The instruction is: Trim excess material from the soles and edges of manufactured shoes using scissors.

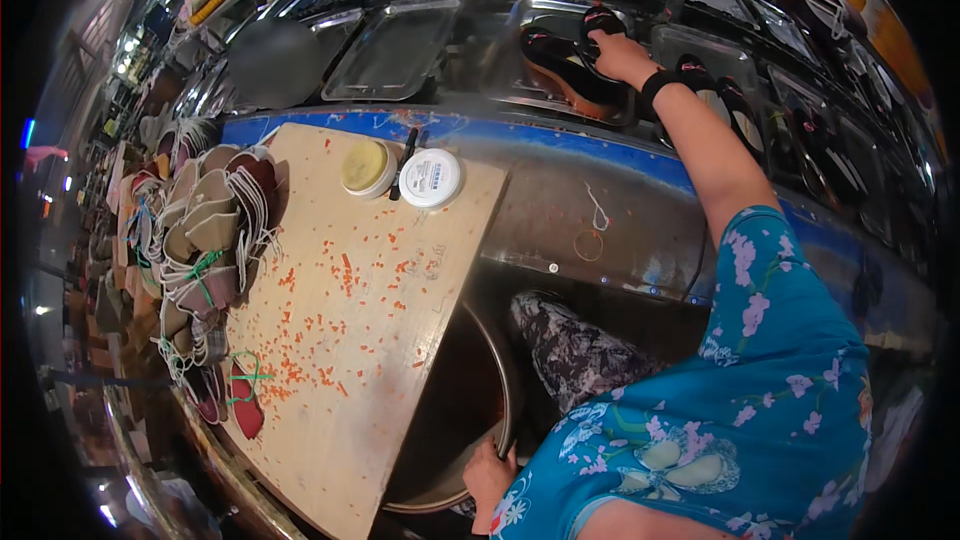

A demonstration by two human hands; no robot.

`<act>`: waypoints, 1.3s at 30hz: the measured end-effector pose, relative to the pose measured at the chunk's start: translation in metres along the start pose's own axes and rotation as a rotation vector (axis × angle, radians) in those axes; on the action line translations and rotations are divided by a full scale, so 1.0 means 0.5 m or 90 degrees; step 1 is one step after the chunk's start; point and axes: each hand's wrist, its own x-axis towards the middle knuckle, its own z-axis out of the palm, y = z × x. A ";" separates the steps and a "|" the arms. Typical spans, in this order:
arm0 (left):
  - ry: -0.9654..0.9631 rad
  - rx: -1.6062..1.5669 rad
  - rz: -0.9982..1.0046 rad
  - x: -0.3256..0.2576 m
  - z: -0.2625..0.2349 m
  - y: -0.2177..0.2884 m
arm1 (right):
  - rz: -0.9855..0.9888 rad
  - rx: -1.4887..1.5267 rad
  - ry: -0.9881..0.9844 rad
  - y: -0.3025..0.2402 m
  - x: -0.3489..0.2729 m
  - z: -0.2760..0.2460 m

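My right hand, with a black band at the wrist, stretches to a shallow metal tray at the far side. Its fingers close on a black shoe with red-pink decoration. Beside that one, a second black shoe with a brown sole lies in the same tray. Low in the middle, my left hand is closed on the rim of a round bin; some of its fingers are hidden. The bin's dark inside is hard to make out.
A wooden board scattered with orange bits carries an open tub, a white lid and a black-handled tool. Fabric shoe uppers pile along its left side. More metal trays, some holding shoes, line the far side.
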 end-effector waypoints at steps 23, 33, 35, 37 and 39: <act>0.269 -1.425 -0.013 -0.051 -0.149 -0.033 | -0.839 0.568 -0.065 -0.571 -0.779 -0.137; 0.533 -1.242 -0.299 -0.280 -0.004 -0.139 | -0.833 0.551 -0.532 -0.605 -1.066 -0.004; 0.537 -1.209 -0.247 -0.279 -0.041 -0.135 | -0.738 0.622 -0.508 -0.594 -1.054 -0.004; 0.527 -1.130 -0.201 -0.265 -0.080 -0.125 | -0.609 0.747 -0.458 -0.601 -1.038 -0.021; 0.445 -1.101 -0.158 -0.245 -0.117 -0.097 | -0.430 0.854 -0.573 -0.605 -1.018 -0.045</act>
